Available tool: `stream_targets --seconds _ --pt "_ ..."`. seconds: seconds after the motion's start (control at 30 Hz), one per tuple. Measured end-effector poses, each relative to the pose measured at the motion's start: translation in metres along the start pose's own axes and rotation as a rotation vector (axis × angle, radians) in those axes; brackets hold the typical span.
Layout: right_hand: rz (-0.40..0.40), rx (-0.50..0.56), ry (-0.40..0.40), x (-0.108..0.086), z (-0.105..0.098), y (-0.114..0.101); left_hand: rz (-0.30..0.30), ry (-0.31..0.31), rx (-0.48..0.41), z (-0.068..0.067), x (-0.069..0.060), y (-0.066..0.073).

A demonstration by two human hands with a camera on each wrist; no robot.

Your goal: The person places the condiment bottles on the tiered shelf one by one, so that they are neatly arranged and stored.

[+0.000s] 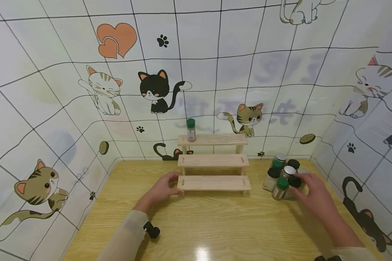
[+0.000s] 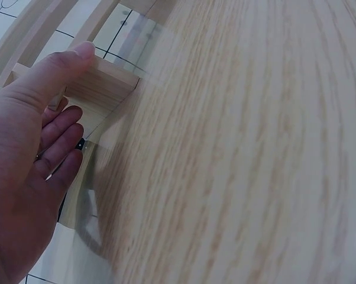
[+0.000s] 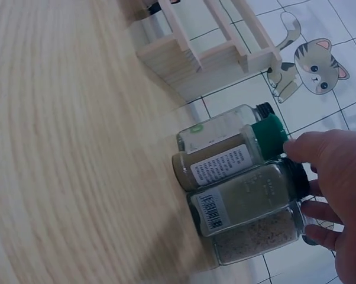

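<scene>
A three-tier wooden rack (image 1: 213, 183) (image 2: 101, 83) (image 3: 184, 71) stands towards the back of the table. My left hand (image 1: 161, 188) (image 2: 24, 142) holds the left end of its lowest step, thumb at the front edge and index finger partly hidden behind. To the right, several spice jars stand close together. My right hand (image 1: 317, 199) (image 3: 337, 195) is over their front right side, its fingers spread around the cap of a black-capped jar (image 1: 290, 194) (image 3: 243, 198). The thumb lies by the green cap of a neighbouring jar (image 1: 277, 193) (image 3: 219, 163).
One green-capped jar (image 1: 191, 135) stands at the left of the rack's top step. Behind the front jars are others with silver, black and green caps, such as a silver-capped one (image 1: 289, 171). A cat-patterned, grid-lined covering (image 1: 199, 72) rises behind the table and at both sides.
</scene>
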State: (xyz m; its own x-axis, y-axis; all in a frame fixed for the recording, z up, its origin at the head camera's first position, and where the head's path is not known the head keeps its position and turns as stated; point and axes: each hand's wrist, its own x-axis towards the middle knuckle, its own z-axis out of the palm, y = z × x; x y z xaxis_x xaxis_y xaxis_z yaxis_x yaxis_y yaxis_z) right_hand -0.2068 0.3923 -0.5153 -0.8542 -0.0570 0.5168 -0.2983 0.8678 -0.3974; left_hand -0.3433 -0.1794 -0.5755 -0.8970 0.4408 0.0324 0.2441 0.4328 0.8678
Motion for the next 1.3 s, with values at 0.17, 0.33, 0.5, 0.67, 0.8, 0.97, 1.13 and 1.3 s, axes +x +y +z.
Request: stream_targets --seconds 0.17,0.33,0.5,0.67,0.8,0.97,1.13,1.3 --pt "0.064 0.007 -0.041 -0.005 0.009 0.003 0.004 -0.003 0.003 0.001 -0.001 0.000" --pt "0.072 -0.001 -0.016 -0.008 0.018 0.006 0.015 -0.004 0.005 0.001 -0.001 0.001" --pt "0.063 -0.003 0.026 -0.010 0.022 0.006 0.015 0.000 0.002 0.001 -0.002 0.001" --pt "0.082 0.004 0.047 -0.014 0.026 0.008 0.007 0.002 -0.001 0.001 -0.002 0.001" --pt "0.138 0.025 0.005 -0.020 0.030 0.008 -0.003 0.006 0.000 0.001 -0.002 0.001" --pt "0.197 0.062 -0.012 -0.023 0.035 0.008 -0.009 0.011 0.001 0.001 -0.002 0.001" --pt "0.220 0.114 0.039 -0.025 0.038 0.010 0.004 0.008 0.013 0.001 -0.002 0.000" --pt "0.229 0.125 0.088 -0.026 0.037 0.011 0.001 0.008 0.016 0.002 -0.001 -0.002"
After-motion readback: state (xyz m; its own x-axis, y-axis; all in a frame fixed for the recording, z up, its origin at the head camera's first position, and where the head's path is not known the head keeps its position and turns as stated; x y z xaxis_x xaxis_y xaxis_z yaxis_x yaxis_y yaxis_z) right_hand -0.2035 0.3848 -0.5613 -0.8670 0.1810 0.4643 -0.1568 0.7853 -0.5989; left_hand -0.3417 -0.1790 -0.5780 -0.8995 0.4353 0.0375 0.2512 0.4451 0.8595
